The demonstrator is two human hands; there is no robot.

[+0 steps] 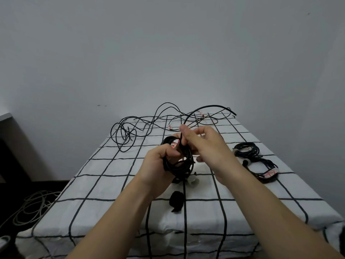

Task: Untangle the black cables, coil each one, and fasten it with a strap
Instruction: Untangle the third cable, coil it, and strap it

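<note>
EDITOR: What is happening over the checked cloth (104,176)?

REPORTER: A person winds a black cable above the middle of the cloth. The left hand (160,161) grips the half-made coil (179,170), fingers curled round its left side. The right hand (207,146) pinches the loose tail (205,107) just above the coil. From there the tail arcs away toward the far right corner.

EDITOR: And the rest?

REPORTER: A tangle of cables (128,133) lies along the far edge, toward the far left corner. Two strapped coils (270,172) sit by the right edge. A black strap roll (176,200) lies toward the front edge, just below the hands.

EDITOR: What does the winding call for?

REPORTER: In my judgement, even loops matched to those in hand, the tail fed without twist, and slack drawn gently so it does not snag the tangle. The left grip should be firm until a strap goes round, or the loops may spring apart.
</note>
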